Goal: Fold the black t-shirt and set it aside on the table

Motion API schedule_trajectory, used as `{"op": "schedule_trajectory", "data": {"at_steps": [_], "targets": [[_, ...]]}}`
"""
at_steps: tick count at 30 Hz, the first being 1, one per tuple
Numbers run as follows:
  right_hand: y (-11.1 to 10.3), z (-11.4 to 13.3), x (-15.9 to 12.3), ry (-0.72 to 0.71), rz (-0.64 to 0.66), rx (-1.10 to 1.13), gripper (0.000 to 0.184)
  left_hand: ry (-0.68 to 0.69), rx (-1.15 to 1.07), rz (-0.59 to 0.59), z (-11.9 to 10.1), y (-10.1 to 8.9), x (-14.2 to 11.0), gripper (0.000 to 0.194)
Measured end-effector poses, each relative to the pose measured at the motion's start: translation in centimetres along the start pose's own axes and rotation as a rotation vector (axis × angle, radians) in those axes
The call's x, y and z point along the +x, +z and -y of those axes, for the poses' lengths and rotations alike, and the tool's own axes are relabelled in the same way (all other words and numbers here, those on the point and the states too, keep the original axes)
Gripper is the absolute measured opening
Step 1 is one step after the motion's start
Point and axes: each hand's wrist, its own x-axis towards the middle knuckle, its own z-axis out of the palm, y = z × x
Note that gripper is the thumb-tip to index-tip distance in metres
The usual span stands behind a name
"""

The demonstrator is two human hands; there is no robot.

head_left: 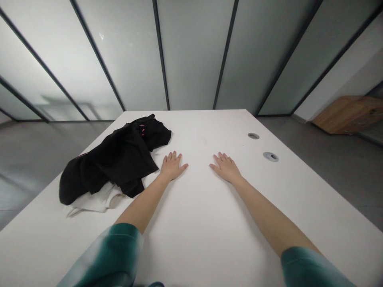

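Observation:
Both palms face down on the white table (197, 223), a short gap between them. My left hand (172, 166) lies flat with its fingers spread, holding nothing. Just left of it is a crumpled heap of black clothing (122, 155) with small pink marks near its far end. Under the near side of that heap, a white cloth (98, 198) sticks out, mostly covered. My right hand (226, 167) also rests flat, fingers apart and nothing in it.
Two round cable grommets (271, 156) are set in the tabletop toward the right edge. Frosted glass panels (191, 56) in dark frames stand beyond the far edge. A wooden piece of furniture (347, 114) is on the grey floor (302, 147) at far right.

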Motion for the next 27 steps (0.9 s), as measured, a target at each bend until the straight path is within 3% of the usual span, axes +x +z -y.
{"op": "schedule_trajectory", "data": {"at_steps": [13, 20, 24, 27], "targets": [[-0.5, 0.3, -0.1, 0.009, 0.033, 0.001, 0.070, -0.002, -0.004, 0.001, 0.1, 0.1, 0.2, 0.078], [-0.2, -0.2, 0.0, -0.014, -0.020, 0.058, 0.065, 0.005, -0.030, -0.023, 0.0, -0.4, -0.1, 0.075], [0.0, -0.7, 0.2, -0.012, -0.066, 0.129, 0.053, -0.029, -0.045, -0.111, 0.6, -1.8, -0.1, 0.061], [-0.1, -0.8, 0.2, -0.007, -0.089, 0.152, 0.048, -0.146, -0.046, -0.222, 2.0, -4.3, 0.3, 0.053]]}}
